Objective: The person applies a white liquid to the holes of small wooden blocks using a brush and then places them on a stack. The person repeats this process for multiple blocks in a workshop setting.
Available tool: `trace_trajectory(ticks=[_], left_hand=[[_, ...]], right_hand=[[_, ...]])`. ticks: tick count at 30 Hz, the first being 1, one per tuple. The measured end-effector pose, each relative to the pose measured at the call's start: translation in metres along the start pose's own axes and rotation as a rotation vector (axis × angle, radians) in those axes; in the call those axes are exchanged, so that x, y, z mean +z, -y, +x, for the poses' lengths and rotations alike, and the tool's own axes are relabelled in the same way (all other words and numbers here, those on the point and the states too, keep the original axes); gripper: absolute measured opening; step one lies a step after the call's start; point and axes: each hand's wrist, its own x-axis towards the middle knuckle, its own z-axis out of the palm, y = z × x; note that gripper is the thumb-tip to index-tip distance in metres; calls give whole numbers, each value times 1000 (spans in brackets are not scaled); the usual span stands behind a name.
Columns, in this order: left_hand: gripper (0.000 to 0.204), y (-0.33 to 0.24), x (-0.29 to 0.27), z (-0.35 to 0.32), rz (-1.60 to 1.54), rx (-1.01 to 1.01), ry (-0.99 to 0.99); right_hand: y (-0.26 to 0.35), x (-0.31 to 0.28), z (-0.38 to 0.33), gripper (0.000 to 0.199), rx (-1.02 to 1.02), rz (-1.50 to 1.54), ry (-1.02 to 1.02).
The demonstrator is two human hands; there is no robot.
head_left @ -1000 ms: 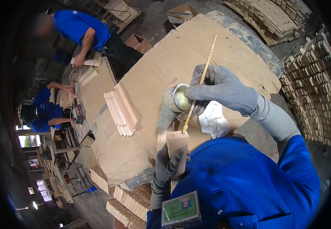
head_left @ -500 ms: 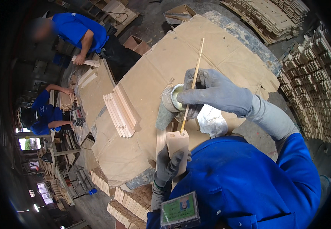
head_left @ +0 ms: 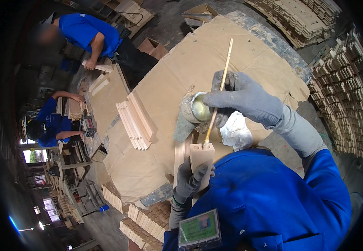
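My left hand (head_left: 186,183), in a grey glove, is closed around a pale wooden block (head_left: 202,157). The block is upright, its end with two round holes facing up. Between the fingers of my gloved right hand (head_left: 246,97) is a thin brush (head_left: 227,62), slanting down to the block. Its tip meets the block's top at the right-hand hole; how deep it goes I cannot tell. Just left of my right hand, an open pot (head_left: 187,109) with pale contents lies tilted toward me. A crumpled white sheet (head_left: 236,133) lies below that hand.
Brown paper (head_left: 169,83) covers the table. Several holed wooden strips (head_left: 134,123) lie together on its left half, and another strip (head_left: 180,158) is beside my block. Stacked wood pieces (head_left: 340,92) stand at the right. Two people in blue (head_left: 89,35) work at the left.
The whole view has shifted slightly. My hands, the block and the brush have moved a little to the right, and more of the pot's mouth shows. The brush tip stays at the same hole.
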Motion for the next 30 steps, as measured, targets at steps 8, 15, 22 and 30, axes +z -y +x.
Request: trace_trajectory(ticks=[8,15,22,30], left_hand=[[49,-2,3,1,33,-11,9],[56,-7,11,2,60,3,-60],[57,-6,9,2,63,3,-70],[40,-2,-3,2,-8,-35,-117]], right_hand=[[-23,10,11,24,-68,-78,45],[-10,10,3,23,-36,-32,41],[-12,10,8,28,-56,-107,31],[-19,10,19,29,-101,-240,-46]])
